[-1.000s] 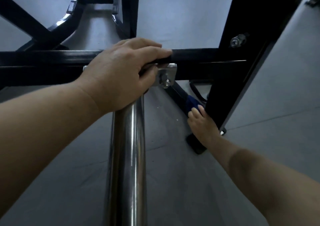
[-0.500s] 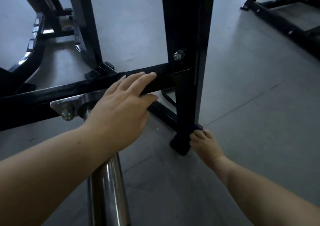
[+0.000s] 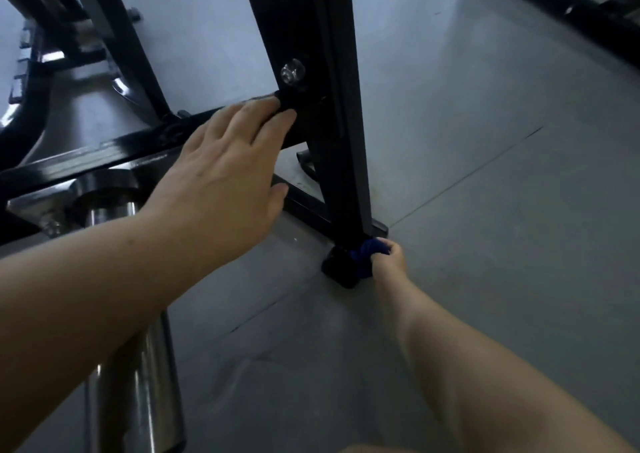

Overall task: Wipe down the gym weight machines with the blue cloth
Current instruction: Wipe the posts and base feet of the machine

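A black weight machine frame fills the upper left, with a tall upright post point(image 3: 332, 113) and a horizontal crossbar point(image 3: 104, 156). My left hand point(image 3: 225, 172) lies flat on the crossbar, fingers straight and reaching toward the joint with the post. Low on the floor, my right hand point(image 3: 388, 256) grips a bunched blue cloth point(image 3: 365, 253) and holds it against the foot of the post point(image 3: 341, 270). Most of the cloth is hidden by my fingers and the post.
A polished steel bar point(image 3: 135, 383) runs from below the crossbar toward me, under my left forearm. A low black floor rail point(image 3: 304, 203) leads away from the post's foot. Another black machine frame point(image 3: 588, 19) stands at the top right. Grey floor stretches to the right.
The view has swung left and closer to the upright. My left hand released its grip near the steel bar's bracket and slid right along the crossbar. My right hand worked the cloth down to the post's foot.
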